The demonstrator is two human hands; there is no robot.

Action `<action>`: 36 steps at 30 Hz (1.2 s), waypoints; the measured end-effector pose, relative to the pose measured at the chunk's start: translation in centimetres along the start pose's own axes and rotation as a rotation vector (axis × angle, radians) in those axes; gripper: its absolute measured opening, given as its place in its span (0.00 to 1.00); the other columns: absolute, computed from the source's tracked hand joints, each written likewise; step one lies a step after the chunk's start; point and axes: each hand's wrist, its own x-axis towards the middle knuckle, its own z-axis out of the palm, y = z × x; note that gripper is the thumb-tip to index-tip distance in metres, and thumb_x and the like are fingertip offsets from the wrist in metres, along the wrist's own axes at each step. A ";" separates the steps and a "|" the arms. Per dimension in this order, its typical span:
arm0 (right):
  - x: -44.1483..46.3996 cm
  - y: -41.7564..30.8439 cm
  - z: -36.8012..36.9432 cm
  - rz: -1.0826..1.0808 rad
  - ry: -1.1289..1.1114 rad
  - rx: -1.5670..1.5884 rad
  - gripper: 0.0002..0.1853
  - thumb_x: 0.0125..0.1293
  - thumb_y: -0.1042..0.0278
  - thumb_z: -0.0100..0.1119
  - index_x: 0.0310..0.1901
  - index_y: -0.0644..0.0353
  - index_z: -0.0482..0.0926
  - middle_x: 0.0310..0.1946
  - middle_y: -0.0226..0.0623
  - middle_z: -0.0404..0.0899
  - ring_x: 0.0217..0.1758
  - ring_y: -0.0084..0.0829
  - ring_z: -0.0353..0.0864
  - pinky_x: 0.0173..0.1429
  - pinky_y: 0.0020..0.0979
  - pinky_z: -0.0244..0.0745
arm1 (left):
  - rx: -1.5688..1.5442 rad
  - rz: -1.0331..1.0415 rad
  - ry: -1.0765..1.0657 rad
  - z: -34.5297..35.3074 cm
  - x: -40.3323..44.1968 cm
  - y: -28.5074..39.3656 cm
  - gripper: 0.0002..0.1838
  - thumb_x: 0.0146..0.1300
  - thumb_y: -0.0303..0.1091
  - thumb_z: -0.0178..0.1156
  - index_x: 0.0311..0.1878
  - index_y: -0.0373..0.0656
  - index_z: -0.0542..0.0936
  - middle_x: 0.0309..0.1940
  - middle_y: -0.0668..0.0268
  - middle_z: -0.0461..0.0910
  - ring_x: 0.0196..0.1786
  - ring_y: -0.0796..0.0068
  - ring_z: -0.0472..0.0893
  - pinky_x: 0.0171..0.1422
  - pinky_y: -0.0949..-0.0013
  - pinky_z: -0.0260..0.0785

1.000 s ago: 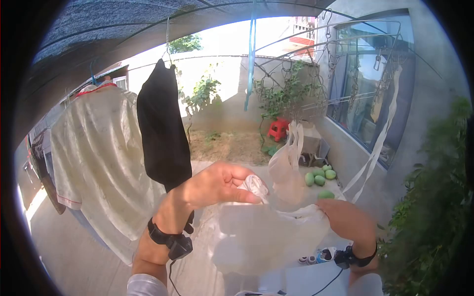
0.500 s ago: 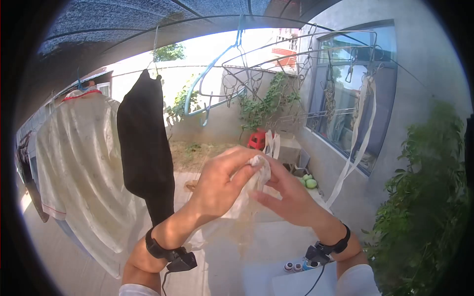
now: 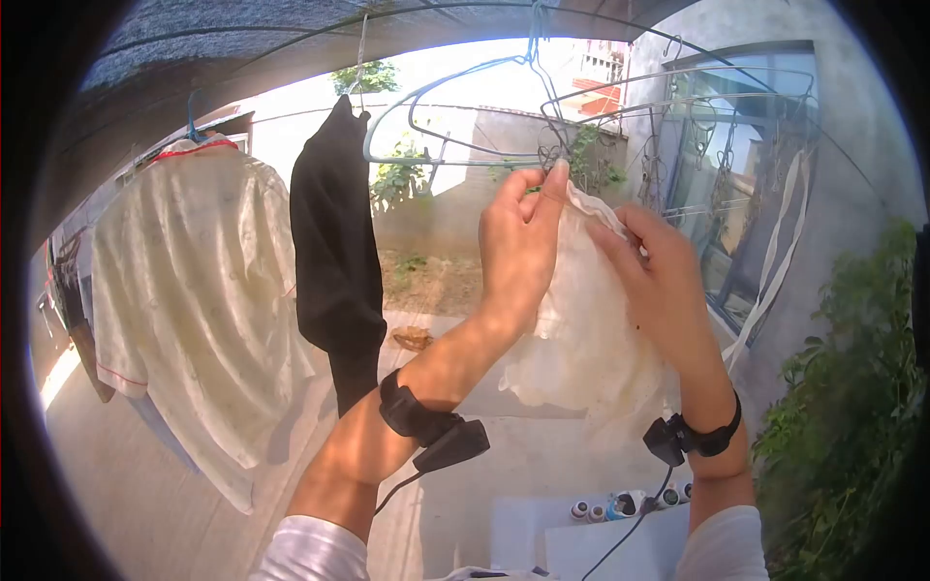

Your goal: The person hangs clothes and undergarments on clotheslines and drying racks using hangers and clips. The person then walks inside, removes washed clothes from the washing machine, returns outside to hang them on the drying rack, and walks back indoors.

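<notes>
A thin off-white cloth hangs down from both my hands. My left hand pinches its top edge between thumb and fingers, right beside a metal clip. On the right, my right hand is closed on the gathered edge of the same cloth, lower down. Blue wire hangers hang just above and left of my left hand. Whether the clip touches the cloth cannot be made out.
A cream shirt with red trim and a black garment hang at the left. A metal rack with clips hangs before the window. Green foliage stands at the right, with small bottles below.
Both hands have risen towards the clips with the cloth, which now hangs down spread out. My right hand has gone from open fingers near the cloth to gripping it.
</notes>
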 end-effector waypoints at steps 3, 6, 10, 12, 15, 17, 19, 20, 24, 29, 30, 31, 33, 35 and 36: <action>-0.8 0.2 -1.2 -0.143 0.023 0.011 0.10 0.70 0.67 0.55 0.44 0.65 0.76 0.27 0.40 0.72 0.27 0.32 0.70 0.33 0.32 0.64 | 0.082 0.112 0.004 0.8 -0.9 0.5 0.15 0.70 0.40 0.60 0.41 0.34 0.77 0.21 0.72 0.76 0.23 0.87 0.67 0.25 0.75 0.58; -1.9 -0.1 -2.0 0.034 0.000 0.358 0.09 0.71 0.69 0.53 0.47 0.63 0.78 0.25 0.28 0.68 0.29 0.20 0.67 0.33 0.25 0.62 | 0.074 0.171 0.028 2.0 -2.6 1.0 0.12 0.71 0.37 0.58 0.38 0.35 0.77 0.18 0.73 0.74 0.21 0.88 0.64 0.24 0.75 0.56; -3.0 -2.5 -5.4 0.395 -0.079 0.608 0.10 0.71 0.66 0.54 0.48 0.58 0.80 0.30 0.20 0.71 0.33 0.09 0.66 0.34 0.17 0.58 | -0.023 0.181 0.016 4.4 -5.9 0.7 0.09 0.70 0.32 0.59 0.37 0.35 0.75 0.16 0.70 0.73 0.21 0.86 0.63 0.23 0.74 0.56; -2.3 -3.8 -6.1 0.312 -0.009 0.428 0.09 0.70 0.65 0.56 0.45 0.60 0.81 0.29 0.21 0.72 0.31 0.10 0.65 0.33 0.17 0.57 | 0.201 0.229 -0.010 5.8 -7.3 1.4 0.07 0.67 0.29 0.60 0.40 0.37 0.73 0.16 0.63 0.73 0.18 0.78 0.68 0.23 0.70 0.58; -1.4 -4.2 -7.5 0.268 0.032 0.080 0.10 0.68 0.63 0.61 0.39 0.63 0.81 0.24 0.19 0.70 0.27 0.10 0.63 0.29 0.17 0.55 | 0.036 0.385 0.017 9.3 -8.0 -0.7 0.08 0.66 0.28 0.60 0.42 0.38 0.71 0.16 0.60 0.74 0.18 0.69 0.72 0.24 0.68 0.60; -1.5 -3.5 -8.7 0.308 0.005 -0.098 0.12 0.66 0.62 0.63 0.35 0.64 0.82 0.21 0.18 0.68 0.25 0.10 0.61 0.27 0.17 0.53 | 0.050 0.355 -0.005 11.0 -8.8 -1.5 0.08 0.66 0.28 0.60 0.43 0.39 0.71 0.16 0.59 0.74 0.18 0.67 0.73 0.24 0.67 0.60; -2.1 -1.9 -10.1 0.283 0.028 -0.046 0.13 0.65 0.62 0.65 0.32 0.64 0.81 0.19 0.17 0.67 0.22 0.10 0.59 0.24 0.19 0.51 | 0.070 0.330 -0.028 12.0 -9.4 -2.0 0.09 0.66 0.28 0.60 0.43 0.39 0.70 0.16 0.58 0.75 0.18 0.64 0.74 0.24 0.67 0.61; -2.6 -1.4 -10.9 0.293 0.028 -0.058 0.13 0.65 0.62 0.65 0.32 0.64 0.81 0.19 0.17 0.67 0.22 0.10 0.59 0.24 0.19 0.51 | -0.033 0.257 -0.087 12.5 -9.8 -2.4 0.09 0.67 0.31 0.60 0.43 0.37 0.71 0.18 0.63 0.77 0.20 0.74 0.72 0.25 0.71 0.61; -4.4 0.7 -13.1 0.442 0.200 -0.046 0.14 0.67 0.59 0.63 0.33 0.63 0.82 0.18 0.17 0.66 0.20 0.09 0.57 0.24 0.19 0.49 | -0.096 -0.034 -0.109 13.1 -11.7 -3.6 0.18 0.69 0.40 0.61 0.47 0.33 0.71 0.21 0.69 0.79 0.22 0.85 0.69 0.27 0.77 0.61; -5.5 4.0 -13.2 0.489 0.372 -0.025 0.16 0.68 0.56 0.61 0.34 0.63 0.82 0.18 0.17 0.64 0.19 0.10 0.56 0.23 0.20 0.49 | -0.272 -0.241 0.090 16.7 -10.6 -7.9 0.23 0.69 0.45 0.59 0.51 0.33 0.67 0.19 0.69 0.75 0.21 0.83 0.68 0.26 0.76 0.60; -5.5 4.4 -13.0 0.495 0.405 -0.033 0.16 0.68 0.55 0.61 0.34 0.63 0.82 0.18 0.17 0.64 0.19 0.10 0.57 0.23 0.20 0.49 | -0.273 -0.210 0.131 17.5 -10.1 -9.0 0.22 0.71 0.44 0.57 0.52 0.34 0.67 0.15 0.68 0.72 0.19 0.82 0.68 0.25 0.74 0.59; -5.6 4.8 -13.0 0.500 0.437 -0.039 0.17 0.68 0.55 0.61 0.34 0.63 0.82 0.18 0.17 0.64 0.19 0.10 0.57 0.23 0.20 0.50 | -0.277 -0.216 0.120 17.1 -9.4 -8.1 0.22 0.71 0.44 0.57 0.52 0.34 0.67 0.15 0.68 0.72 0.19 0.82 0.68 0.25 0.74 0.59; -5.4 5.9 -13.4 0.503 0.444 -0.027 0.17 0.68 0.55 0.61 0.33 0.64 0.82 0.19 0.18 0.65 0.20 0.11 0.58 0.24 0.20 0.51 | -0.207 -0.084 -0.061 15.6 -7.4 -6.9 0.27 0.67 0.49 0.61 0.53 0.33 0.68 0.20 0.68 0.77 0.22 0.86 0.71 0.27 0.79 0.59; -5.1 7.2 -13.6 0.485 0.428 -0.093 0.17 0.69 0.54 0.61 0.38 0.64 0.81 0.20 0.20 0.66 0.22 0.12 0.61 0.27 0.20 0.55 | -0.261 -0.123 -0.138 15.4 -5.8 -7.5 0.26 0.68 0.49 0.60 0.53 0.33 0.68 0.20 0.68 0.78 0.23 0.85 0.71 0.27 0.79 0.60; -5.1 7.5 -13.3 0.488 0.424 -0.083 0.17 0.69 0.54 0.61 0.38 0.64 0.81 0.20 0.20 0.66 0.22 0.12 0.61 0.27 0.20 0.55 | -0.321 -0.163 -0.216 15.1 -5.4 -7.8 0.26 0.69 0.49 0.59 0.53 0.33 0.69 0.20 0.68 0.78 0.23 0.85 0.72 0.27 0.79 0.60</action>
